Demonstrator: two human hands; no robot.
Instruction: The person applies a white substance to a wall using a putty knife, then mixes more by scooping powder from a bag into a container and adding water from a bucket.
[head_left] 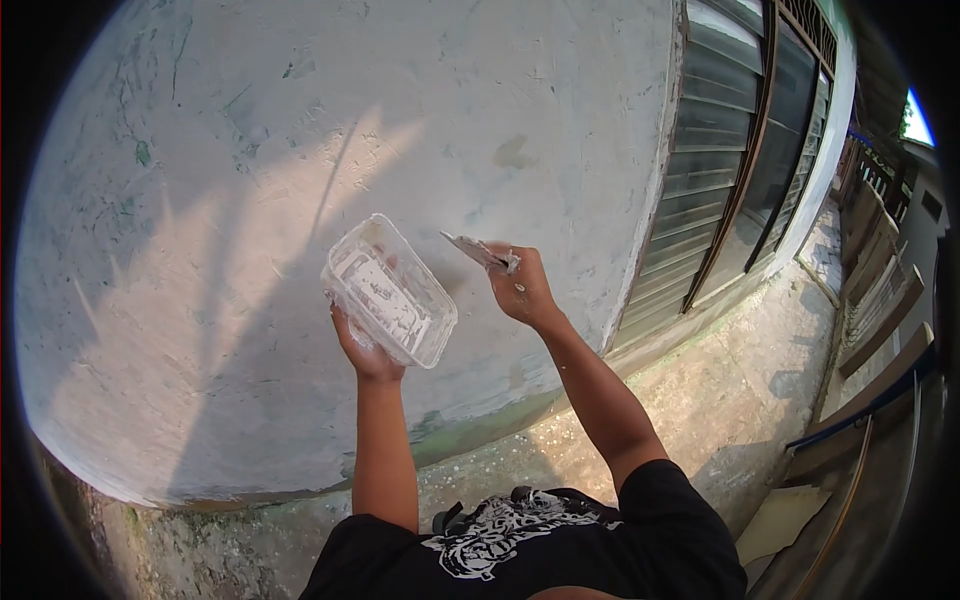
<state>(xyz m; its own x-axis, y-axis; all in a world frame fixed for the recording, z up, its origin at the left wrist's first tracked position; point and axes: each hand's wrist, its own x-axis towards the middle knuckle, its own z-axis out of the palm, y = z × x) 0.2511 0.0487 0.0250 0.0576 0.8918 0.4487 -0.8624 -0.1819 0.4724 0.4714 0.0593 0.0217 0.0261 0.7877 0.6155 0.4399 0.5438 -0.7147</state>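
Observation:
My left hand is closed around the lower left side of a clear plastic tub, which is tilted with its opening toward me. White paste is smeared over the tub's bottom and walls. To the right of it, my right hand grips a putty knife whose blade points left, toward the tub, without touching it. White paste coats the blade, and bits of it stick to the back of that hand. The knife's handle is mostly hidden in my fingers. Behind both hands stands a whitish, patchily coated wall.
A louvred window with brown frames is set in the wall at the right. Rough concrete ground runs along the wall's foot. Wooden boards lean along the far right side, close to my right arm's side.

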